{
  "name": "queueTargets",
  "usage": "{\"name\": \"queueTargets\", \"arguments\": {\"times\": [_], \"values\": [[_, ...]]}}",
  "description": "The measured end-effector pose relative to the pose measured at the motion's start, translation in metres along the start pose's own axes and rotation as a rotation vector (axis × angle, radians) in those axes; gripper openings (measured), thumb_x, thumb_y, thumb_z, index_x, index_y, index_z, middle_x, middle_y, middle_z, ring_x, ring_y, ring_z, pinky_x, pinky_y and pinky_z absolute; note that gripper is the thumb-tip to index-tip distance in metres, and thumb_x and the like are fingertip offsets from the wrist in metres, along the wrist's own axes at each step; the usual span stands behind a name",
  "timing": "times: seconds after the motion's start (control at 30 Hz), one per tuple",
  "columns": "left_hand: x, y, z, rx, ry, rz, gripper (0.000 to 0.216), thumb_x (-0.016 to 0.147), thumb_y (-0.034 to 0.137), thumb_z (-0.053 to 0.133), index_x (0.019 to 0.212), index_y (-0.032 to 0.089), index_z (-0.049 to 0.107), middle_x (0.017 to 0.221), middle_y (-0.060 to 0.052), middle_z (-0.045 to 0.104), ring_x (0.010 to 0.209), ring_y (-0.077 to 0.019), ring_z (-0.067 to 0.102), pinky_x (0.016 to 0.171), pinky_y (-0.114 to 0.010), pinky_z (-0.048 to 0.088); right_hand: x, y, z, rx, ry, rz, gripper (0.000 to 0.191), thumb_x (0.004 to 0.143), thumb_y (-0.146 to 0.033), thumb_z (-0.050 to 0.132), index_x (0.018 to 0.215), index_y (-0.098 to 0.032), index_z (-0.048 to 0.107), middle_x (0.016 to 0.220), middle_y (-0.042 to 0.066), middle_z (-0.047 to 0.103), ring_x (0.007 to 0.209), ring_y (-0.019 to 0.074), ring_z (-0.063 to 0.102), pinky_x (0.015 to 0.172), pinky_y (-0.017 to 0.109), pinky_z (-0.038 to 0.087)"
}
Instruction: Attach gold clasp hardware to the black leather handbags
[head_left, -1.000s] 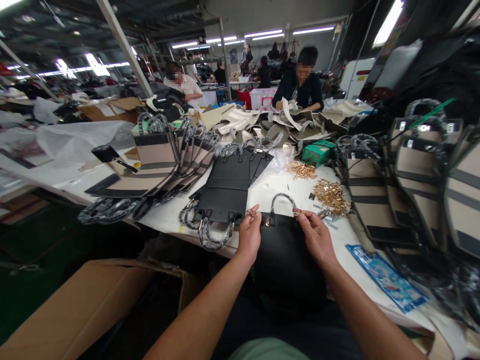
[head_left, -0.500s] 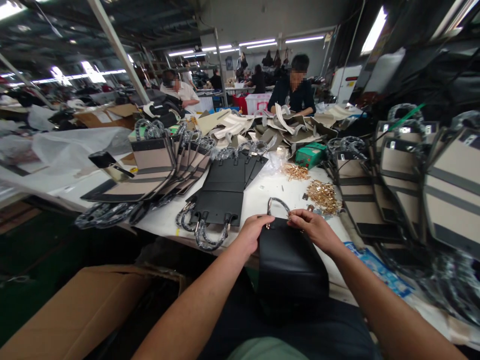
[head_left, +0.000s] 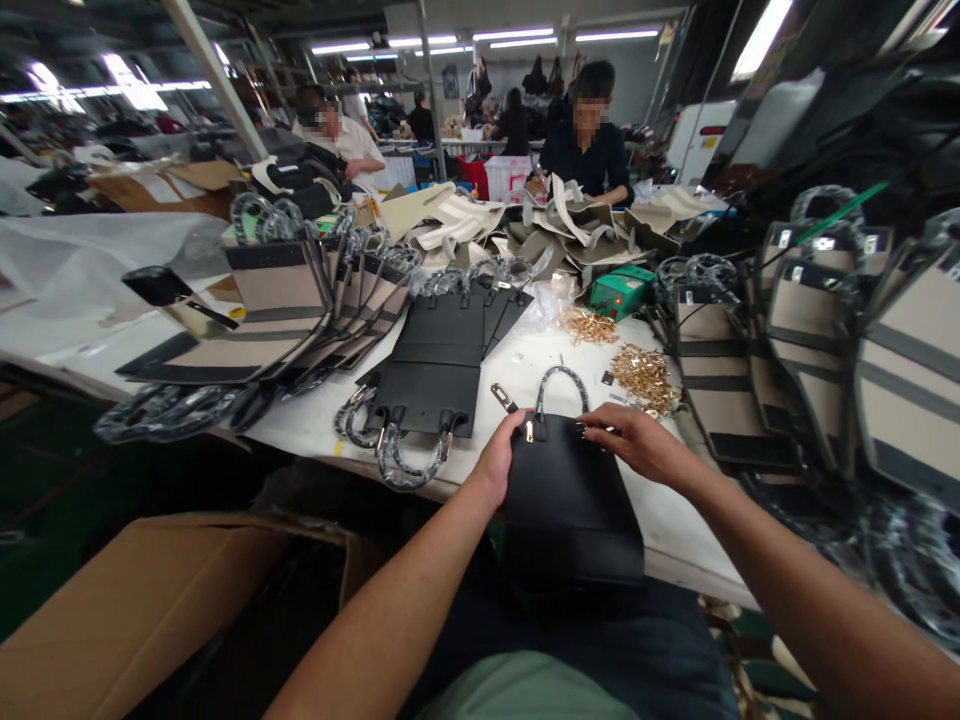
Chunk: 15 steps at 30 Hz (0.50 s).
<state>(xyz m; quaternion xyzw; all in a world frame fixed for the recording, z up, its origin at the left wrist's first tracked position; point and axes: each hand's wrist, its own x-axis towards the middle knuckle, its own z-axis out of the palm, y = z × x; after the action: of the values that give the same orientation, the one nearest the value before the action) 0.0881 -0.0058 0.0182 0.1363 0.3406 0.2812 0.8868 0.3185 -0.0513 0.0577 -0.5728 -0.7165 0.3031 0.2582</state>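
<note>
A black bag panel (head_left: 574,500) lies over the near table edge and my lap, its plastic-wrapped handle (head_left: 564,372) arching up at the far end. My left hand (head_left: 501,462) is closed on the panel's upper left corner, beside a gold fitting (head_left: 529,431). A dark strap with a gold-coloured plate (head_left: 502,397) sticks out just beyond that thumb. At the handle's right end, my right hand (head_left: 626,440) has its fingertips drawn together; whatever small piece they pinch is hidden.
Piles of gold-coloured metal pieces (head_left: 646,378) lie beyond my right hand, near a green box (head_left: 621,291). Black panels with wrapped handles (head_left: 435,370) are stacked to the left. Beige-lined panels (head_left: 705,375) stand at the right. A cardboard box (head_left: 142,610) sits below left. People work across the table.
The handle stands higher and rounder above the panel. The strap with the gold-coloured plate now shows beside my left thumb. My right fingers have shifted slightly at the handle's end, and the view has tilted down.
</note>
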Motion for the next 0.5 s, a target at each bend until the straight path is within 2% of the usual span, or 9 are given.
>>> {"name": "queueTargets", "arguments": {"times": [0.2,0.5], "values": [[-0.002,0.001,-0.003,0.009,-0.077,-0.127,0.052,0.078,0.060,0.061,0.100,0.013,0.072,0.077,-0.010,0.074,0.073,-0.0266,0.071,0.074,-0.039,0.056,0.002,0.003,0.009,-0.045,-0.018,-0.019,0.030,0.092,-0.041,0.055,0.113,-0.031,0.073,0.102,0.005,0.070,0.094,0.0242,0.065,0.086,0.037,0.049],[0.003,0.002,-0.007,-0.048,-0.098,-0.131,0.052,0.085,0.055,0.056,0.104,0.009,0.071,0.081,-0.013,0.076,0.078,-0.0297,0.073,0.080,-0.040,0.055,0.006,0.001,0.011,-0.202,-0.026,-0.056,0.029,0.097,-0.038,0.049,0.114,-0.029,0.070,0.101,0.005,0.068,0.090,0.0203,0.066,0.082,0.033,0.051]]}}
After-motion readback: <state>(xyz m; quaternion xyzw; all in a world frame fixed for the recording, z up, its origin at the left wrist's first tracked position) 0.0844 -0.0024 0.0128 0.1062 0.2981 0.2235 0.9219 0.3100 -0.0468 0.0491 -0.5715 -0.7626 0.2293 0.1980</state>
